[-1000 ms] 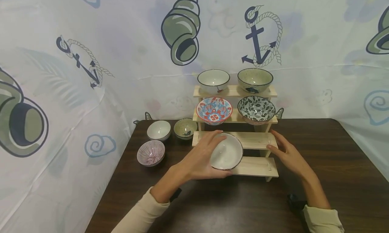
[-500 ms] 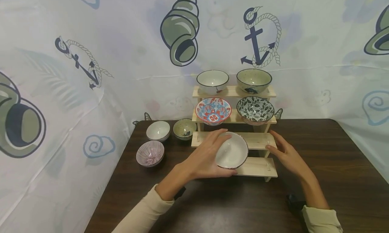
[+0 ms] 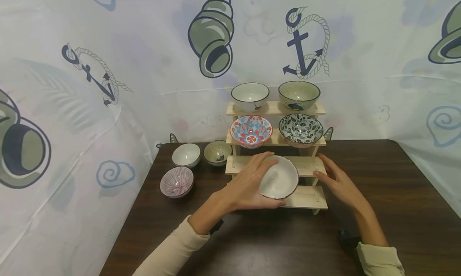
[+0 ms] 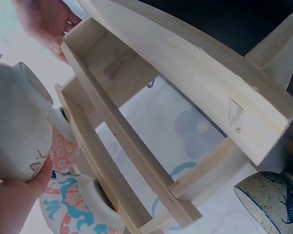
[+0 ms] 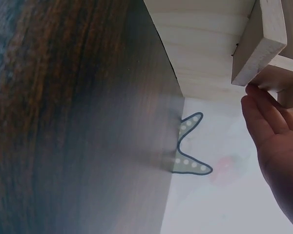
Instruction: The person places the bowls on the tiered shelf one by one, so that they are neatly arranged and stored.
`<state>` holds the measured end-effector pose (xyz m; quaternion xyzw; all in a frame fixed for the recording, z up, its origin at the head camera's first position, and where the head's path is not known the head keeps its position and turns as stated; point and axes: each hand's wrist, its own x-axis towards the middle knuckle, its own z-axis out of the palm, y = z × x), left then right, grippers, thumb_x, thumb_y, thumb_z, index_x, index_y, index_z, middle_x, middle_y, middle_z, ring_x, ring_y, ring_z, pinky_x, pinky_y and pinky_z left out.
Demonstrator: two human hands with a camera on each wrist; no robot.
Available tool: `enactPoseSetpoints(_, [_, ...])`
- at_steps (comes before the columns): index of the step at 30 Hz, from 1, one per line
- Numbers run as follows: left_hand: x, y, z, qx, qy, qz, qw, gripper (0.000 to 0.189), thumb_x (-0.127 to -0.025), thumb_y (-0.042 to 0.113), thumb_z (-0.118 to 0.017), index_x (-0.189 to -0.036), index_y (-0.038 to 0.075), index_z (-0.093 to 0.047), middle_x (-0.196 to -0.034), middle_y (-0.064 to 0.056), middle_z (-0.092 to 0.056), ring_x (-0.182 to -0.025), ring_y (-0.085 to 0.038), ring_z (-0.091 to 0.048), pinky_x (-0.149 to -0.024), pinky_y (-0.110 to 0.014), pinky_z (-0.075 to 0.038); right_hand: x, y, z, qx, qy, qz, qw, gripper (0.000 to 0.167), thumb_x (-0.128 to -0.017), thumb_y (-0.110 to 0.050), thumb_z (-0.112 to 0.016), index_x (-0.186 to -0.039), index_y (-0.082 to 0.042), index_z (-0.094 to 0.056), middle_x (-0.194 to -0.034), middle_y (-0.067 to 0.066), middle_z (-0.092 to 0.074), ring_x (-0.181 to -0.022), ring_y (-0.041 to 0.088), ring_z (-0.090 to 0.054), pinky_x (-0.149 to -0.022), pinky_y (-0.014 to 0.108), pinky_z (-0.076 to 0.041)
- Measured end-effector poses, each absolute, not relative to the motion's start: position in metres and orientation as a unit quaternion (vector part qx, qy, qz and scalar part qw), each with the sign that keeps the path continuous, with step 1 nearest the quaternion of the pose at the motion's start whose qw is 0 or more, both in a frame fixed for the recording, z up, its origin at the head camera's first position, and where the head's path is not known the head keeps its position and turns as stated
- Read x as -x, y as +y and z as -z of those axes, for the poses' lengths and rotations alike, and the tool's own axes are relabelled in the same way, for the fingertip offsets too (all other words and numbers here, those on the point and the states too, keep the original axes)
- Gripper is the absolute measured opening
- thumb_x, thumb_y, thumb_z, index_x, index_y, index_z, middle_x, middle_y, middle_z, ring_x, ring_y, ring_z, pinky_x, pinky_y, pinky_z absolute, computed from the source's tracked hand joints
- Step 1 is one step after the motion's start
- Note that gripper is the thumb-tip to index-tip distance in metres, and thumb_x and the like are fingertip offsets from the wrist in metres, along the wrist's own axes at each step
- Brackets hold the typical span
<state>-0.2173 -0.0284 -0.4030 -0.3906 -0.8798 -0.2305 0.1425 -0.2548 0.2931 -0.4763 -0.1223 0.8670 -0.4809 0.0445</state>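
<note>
My left hand [image 3: 248, 186] grips a white bowl [image 3: 281, 180] by its side, fingers at the far rim and thumb at the near one. The bowl tilts with its inside toward the head camera and hangs in front of the lower tiers of a wooden tiered stand [image 3: 302, 200]. In the left wrist view the bowl [image 4: 17, 117] shows its pale outside and foot ring. My right hand [image 3: 342, 186] holds the right end of the third tier down, thumb at its front edge and fingers behind. In the right wrist view those fingers [image 5: 263, 112] lie against the board's end.
On the top tier stand a white bowl [image 3: 250, 94] and a green bowl [image 3: 299, 93]. Below are a red-blue patterned bowl [image 3: 251, 130] and a black floral bowl [image 3: 300, 129]. Several small bowls, including a purple-striped one [image 3: 176, 183], sit on the dark table [image 3: 360, 164] at left.
My left hand has carried the white bowl rightward across the front of the stand. My right hand stays at the stand's right end. The view shifts slightly.
</note>
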Motion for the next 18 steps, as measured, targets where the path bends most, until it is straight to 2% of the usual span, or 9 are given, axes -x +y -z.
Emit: enactPoseSetpoints(18, [0.224, -0.013, 0.403, 0.408, -0.873, 0.236, 0.122, 0.098, -0.069, 0.059, -0.089, -0.146, 0.015, -0.048, -0.159, -0.008, -0.039, -0.144, -0.022, -0.041, -0.114, -0.043, -0.047, 0.254, 0.293, 0.476, 0.116, 0.864, 0.487, 0.047, 0.083, -0.105, -0.045, -0.057, -0.167, -0.014, -0.012, -0.172, 0.023, -0.013, -0.153, 0.056, -0.021, -0.115, 0.074, -0.029])
